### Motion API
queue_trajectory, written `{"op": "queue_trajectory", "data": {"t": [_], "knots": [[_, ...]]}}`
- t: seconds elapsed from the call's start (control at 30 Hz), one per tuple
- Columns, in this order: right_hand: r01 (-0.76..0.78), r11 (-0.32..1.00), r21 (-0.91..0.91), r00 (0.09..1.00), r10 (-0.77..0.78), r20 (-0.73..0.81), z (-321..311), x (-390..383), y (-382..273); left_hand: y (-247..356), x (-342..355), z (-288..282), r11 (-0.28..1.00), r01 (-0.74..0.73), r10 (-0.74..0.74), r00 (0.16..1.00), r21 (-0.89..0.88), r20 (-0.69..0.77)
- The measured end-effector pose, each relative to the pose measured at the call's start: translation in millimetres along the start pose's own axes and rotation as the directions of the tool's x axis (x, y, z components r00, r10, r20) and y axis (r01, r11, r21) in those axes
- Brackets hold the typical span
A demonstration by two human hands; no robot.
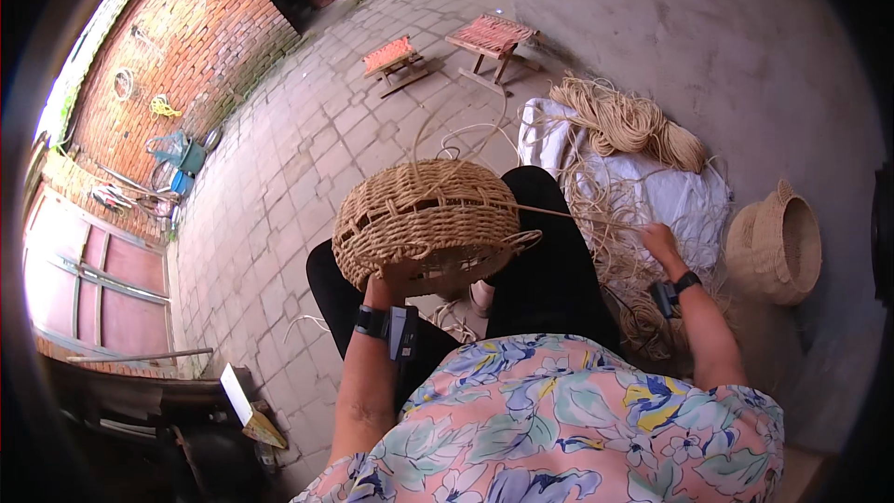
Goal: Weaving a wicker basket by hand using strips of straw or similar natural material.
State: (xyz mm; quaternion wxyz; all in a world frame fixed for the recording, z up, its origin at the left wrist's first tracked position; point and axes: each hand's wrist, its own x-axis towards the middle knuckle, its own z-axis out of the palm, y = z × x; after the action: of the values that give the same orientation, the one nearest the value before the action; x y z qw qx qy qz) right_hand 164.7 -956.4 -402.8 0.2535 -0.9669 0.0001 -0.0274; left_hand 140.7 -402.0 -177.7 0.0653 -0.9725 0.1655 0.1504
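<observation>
Head: RH (660, 240) curled on cord (577, 216); LH (395, 276) in basket (424, 224), fingers hidden

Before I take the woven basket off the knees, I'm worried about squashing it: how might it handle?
The basket looks fairly stiff, since it holds a rounded shape. It is probably light for its size, being hollow and woven with gaps. It might tug the right hand, which seems to hold a strand running to it.
</observation>
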Motion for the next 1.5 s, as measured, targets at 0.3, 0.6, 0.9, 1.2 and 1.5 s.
{"op": "queue_trajectory", "data": {"t": [0.3,0.6,0.9,1.2,1.5], "knots": [[0.053,0.846,0.530,0.998,-0.031,-0.050,-50,29,-151,-19,8,52,0.994,-0.054,0.005,0.880,-0.090,-0.475],[0.247,0.604,0.758,0.904,-0.425,0.044,-75,21,-275,-15,-12,39,0.983,0.140,-0.174,0.911,-0.118,-0.373],[-0.123,0.954,0.272,0.982,0.078,0.170,-62,-4,-61,-22,-14,50,0.948,0.228,-0.189,0.964,0.221,-0.184],[0.552,0.635,0.540,0.833,-0.449,-0.324,-110,12,-322,-36,44,80,0.715,-0.338,-0.181,0.756,-0.612,-0.629],[0.789,0.561,0.250,0.610,-0.669,-0.426,-115,20,-443,35,39,-3,-0.930,-0.227,-0.076,0.888,-0.289,-0.454]]}}
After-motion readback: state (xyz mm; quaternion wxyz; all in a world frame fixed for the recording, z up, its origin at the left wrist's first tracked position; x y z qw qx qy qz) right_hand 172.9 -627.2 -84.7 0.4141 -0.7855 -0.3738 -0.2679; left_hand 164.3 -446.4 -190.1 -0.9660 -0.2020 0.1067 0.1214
